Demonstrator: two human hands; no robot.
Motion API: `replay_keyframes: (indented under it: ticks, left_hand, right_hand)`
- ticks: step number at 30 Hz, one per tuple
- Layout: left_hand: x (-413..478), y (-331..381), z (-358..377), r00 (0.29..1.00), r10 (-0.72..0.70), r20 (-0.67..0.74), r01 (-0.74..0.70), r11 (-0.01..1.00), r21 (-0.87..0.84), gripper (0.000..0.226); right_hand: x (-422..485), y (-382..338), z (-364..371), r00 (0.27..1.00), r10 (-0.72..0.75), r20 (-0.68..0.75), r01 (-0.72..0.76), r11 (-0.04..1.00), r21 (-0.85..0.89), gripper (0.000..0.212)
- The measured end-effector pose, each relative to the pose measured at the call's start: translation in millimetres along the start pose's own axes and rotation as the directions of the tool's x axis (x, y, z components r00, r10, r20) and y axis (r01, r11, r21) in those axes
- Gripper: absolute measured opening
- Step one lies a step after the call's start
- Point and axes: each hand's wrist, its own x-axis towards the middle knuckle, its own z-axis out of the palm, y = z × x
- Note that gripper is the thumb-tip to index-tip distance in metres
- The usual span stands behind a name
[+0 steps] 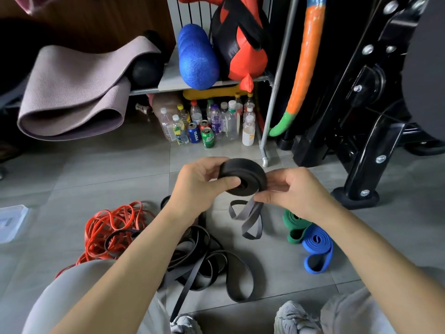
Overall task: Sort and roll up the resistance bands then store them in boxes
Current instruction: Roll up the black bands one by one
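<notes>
Rolling is in hand: the left hand grips a black roll held above the floor, while the right hand pinches its loose grey tail. The tail likely needs winding on tight before boxing.

Rolled black band between both hands

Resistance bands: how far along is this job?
Done: green band and blue band lie coiled aside. In hand: left hand and right hand grip a black rubber roll, tail loose. Remaining: tangled red bands and loose black bands on the floor; none visibly boxed.
</notes>
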Motion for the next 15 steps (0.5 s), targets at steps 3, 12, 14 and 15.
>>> replay_keyframes:
  ticks: [3,12,14,15]
  left_hand:
    - [-1.0,0.5,1.0,0.998,-0.067,0.016,0.069,0.925,-0.373,0.029]
    - [1.3,-4.2,-2.4,0.999,0.005,0.044,-0.004,1.000,-0.031,0.038]
    - [1.8,-2.4,-8.8,0.996,0.014,0.087,-0.012,1.000,-0.026,0.035]
    - [1.1,-1.7,-10.4,0.994,-0.002,0.109,0.006,0.999,-0.037,0.033]
  right_hand:
    - [-1.1,-0.4,5.4,1.000,-0.030,0.002,0.029,0.996,0.086,0.025]
    - [-1.1,2.8,3.7,0.989,-0.101,-0.107,0.100,0.995,-0.017,0.027]
    - [-0.3,4.5,1.0,0.993,-0.082,-0.086,0.077,0.995,-0.066,0.027]
    - [-0.5,5.4,0.4,0.995,-0.072,-0.073,0.067,0.996,-0.064,0.027]
